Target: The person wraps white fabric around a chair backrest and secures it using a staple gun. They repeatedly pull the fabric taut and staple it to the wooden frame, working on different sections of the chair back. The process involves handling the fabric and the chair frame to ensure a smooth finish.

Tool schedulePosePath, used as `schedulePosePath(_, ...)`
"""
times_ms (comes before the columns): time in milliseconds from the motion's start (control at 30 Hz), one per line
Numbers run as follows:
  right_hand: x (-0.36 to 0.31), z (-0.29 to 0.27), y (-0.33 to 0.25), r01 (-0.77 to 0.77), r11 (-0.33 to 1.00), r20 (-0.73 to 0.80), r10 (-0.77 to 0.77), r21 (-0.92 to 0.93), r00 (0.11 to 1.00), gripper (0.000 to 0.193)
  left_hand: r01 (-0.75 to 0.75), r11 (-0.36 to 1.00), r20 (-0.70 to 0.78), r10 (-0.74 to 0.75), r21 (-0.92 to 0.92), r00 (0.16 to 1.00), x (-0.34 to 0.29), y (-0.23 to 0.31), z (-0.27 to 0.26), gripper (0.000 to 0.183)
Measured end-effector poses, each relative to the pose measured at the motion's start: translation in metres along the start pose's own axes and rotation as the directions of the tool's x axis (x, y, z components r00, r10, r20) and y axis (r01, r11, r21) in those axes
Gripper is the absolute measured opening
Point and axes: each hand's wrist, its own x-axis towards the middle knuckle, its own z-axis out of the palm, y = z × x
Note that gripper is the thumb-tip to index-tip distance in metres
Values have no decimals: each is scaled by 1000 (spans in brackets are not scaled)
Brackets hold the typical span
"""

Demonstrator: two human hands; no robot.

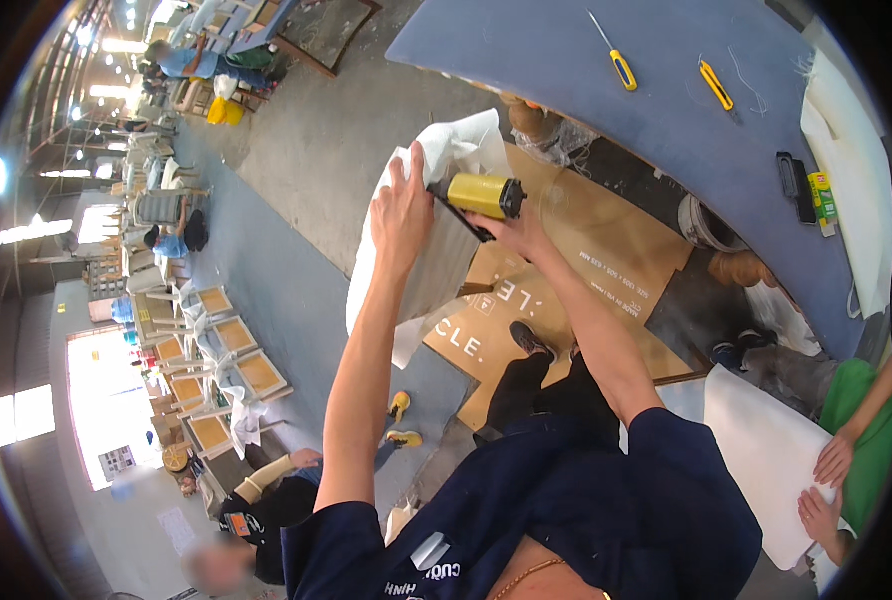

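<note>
My left hand grips white fabric draped over a panel-like piece. Its fingers reach over the cloth, and the thumb is hidden. In my right hand is a staple gun with a yellow cylindrical body and black ends. The gun's black nose points left, close beside my left hand and against or just above the cloth; I cannot tell which. Most of the piece under the fabric is hidden by the cloth and my arms.
A blue-topped table on the right bears a screwdriver and a yellow cutter. Flattened cardboard covers the floor below me. A person in green handles white material at right; another person is at lower left. Chair frames stand at left.
</note>
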Motion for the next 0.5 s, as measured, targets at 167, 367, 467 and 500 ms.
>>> schedulePosePath(167,-5,6,-11,-8,999,-17,8,-40,1000,34,-10,1000,-2,10,-5,1000,-1,-4,4,80)
schedulePosePath(367,-63,-28,-8,-327,941,-45,331,85,942,20,43,991,21,-40,-130,999,-4,-22,11,77)
schedulePosePath(467,-140,-91,53,-415,901,-140,431,128,891,25,-52,970,-129,22,-236,991,-19,-44,-2,68)
schedulePosePath(500,-174,-117,74,-417,909,-217,404,-17,889,34,-99,959,-209,43,-264,977,-30,-45,-4,65)
